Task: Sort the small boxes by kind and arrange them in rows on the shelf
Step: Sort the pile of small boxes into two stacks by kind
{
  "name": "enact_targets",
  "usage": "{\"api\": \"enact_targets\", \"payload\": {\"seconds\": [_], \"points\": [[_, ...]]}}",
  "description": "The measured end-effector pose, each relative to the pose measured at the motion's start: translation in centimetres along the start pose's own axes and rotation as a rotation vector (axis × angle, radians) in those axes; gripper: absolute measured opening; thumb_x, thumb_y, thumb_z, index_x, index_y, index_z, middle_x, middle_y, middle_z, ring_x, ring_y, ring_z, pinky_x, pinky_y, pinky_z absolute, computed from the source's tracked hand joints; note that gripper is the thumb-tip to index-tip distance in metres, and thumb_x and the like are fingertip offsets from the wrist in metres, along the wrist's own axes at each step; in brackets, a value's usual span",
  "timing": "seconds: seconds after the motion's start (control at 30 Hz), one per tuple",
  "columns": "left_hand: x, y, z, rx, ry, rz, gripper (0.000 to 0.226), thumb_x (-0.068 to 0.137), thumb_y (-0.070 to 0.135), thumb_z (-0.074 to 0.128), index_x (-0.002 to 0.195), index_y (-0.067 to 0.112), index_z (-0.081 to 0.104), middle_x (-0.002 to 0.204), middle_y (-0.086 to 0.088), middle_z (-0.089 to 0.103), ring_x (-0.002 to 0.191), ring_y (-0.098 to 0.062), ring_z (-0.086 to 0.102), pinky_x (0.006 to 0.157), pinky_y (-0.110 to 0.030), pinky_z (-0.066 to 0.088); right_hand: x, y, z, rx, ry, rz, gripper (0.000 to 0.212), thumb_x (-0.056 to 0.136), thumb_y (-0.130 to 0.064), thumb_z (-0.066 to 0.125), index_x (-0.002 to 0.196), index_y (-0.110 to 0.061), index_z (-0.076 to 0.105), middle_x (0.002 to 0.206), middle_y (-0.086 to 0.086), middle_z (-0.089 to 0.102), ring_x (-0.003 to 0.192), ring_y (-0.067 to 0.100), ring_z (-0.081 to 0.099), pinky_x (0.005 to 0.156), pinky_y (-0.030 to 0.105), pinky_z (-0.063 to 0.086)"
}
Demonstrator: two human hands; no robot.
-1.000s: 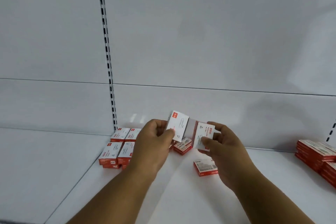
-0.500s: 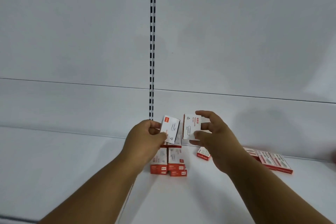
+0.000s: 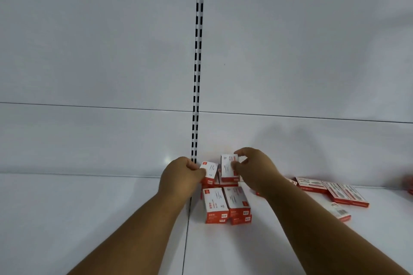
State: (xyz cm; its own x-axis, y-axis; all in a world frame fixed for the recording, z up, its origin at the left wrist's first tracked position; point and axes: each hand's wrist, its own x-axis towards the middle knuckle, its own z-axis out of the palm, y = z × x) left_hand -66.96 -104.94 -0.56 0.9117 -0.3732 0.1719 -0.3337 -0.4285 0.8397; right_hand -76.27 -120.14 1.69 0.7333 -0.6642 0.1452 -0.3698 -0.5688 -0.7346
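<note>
My left hand [image 3: 182,177] grips a small white-and-red box [image 3: 210,170] by its left end. My right hand [image 3: 254,168] pinches a second white-and-red box [image 3: 226,167] from the right. Both boxes are tilted and held low at the back of the white shelf [image 3: 268,241], right over stacked boxes [image 3: 225,183] of the same look. In front of them sit two more stacks [image 3: 225,204], side by side, near the shelf's left seam. Whether the held boxes touch the stacks below cannot be told.
A row of flatter red-and-white boxes [image 3: 330,188] lies to the right along the back. One loose box [image 3: 338,211] lies beside my right forearm. A slotted upright rail [image 3: 197,69] runs up the white back wall. Something red [image 3: 410,183] shows at the right edge.
Both hands have moved forward and down with their boxes, from mid-air to just above the back stacks. The camera has swung left, bringing the rail to the middle.
</note>
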Motion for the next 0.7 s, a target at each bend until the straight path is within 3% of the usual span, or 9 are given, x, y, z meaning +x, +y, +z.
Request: {"api": "enact_targets", "payload": {"seconds": [0.2,0.37,0.5,0.6,0.7], "points": [[0.0,-0.4,0.5,-0.020,-0.001,0.030,0.011,0.086,0.033,0.067,0.084,0.025,0.059,0.088,0.010,0.068,0.081,-0.007,0.065,0.066,-0.028,0.054,0.1,-0.1,0.2,-0.142,0.020,0.017,0.031,0.090,-0.036,0.065,0.118,-0.025,0.058,0.107,-0.003,0.065,0.077,0.010,0.062,0.066,0.026,0.056],[-0.9,0.3,-0.1,-0.009,0.060,0.139,0.016,0.090,0.034,0.066,0.081,0.029,0.053,0.084,0.012,0.064,0.073,-0.004,0.061,0.054,-0.017,0.042,-0.4,-0.5,-0.2,-0.176,0.079,-0.075,0.026,0.093,-0.039,0.060,0.114,-0.023,0.059,0.095,-0.009,0.063,0.068,0.004,0.056,0.052,0.016,0.040],[-1.7,2.1,-0.3,0.083,0.075,0.264,0.021,0.091,0.035,0.065,0.079,0.033,0.048,0.080,0.016,0.056,0.069,-0.004,0.057,0.052,-0.012,0.038,-1.4,-0.1,-1.6,-0.162,0.127,-0.190,0.019,0.093,-0.035,0.060,0.109,-0.025,0.062,0.089,-0.013,0.062,0.075,0.003,0.057,0.056,0.016,0.042],[-2.3,3.3,0.1,0.147,0.055,0.341,0.016,0.089,0.037,0.066,0.082,0.033,0.051,0.083,0.017,0.055,0.073,-0.004,0.056,0.057,-0.014,0.043,-2.1,0.3,-3.2,-0.168,0.165,-0.267,0.015,0.093,-0.033,0.060,0.105,-0.026,0.063,0.088,-0.014,0.062,0.081,0.005,0.058,0.067,0.019,0.046],[-3.1,4.7,1.0,0.245,-0.008,0.455,0.011,0.088,0.038,0.065,0.090,0.032,0.056,0.088,0.016,0.057,0.078,-0.006,0.057,0.064,-0.017,0.046,-2.6,1.6,-5.4,-0.157,0.180,-0.284,0.011,0.093,-0.025,0.059,0.103,-0.028,0.064,0.086,-0.016,0.060,0.079,0.006,0.058,0.065,0.017,0.045]]}}
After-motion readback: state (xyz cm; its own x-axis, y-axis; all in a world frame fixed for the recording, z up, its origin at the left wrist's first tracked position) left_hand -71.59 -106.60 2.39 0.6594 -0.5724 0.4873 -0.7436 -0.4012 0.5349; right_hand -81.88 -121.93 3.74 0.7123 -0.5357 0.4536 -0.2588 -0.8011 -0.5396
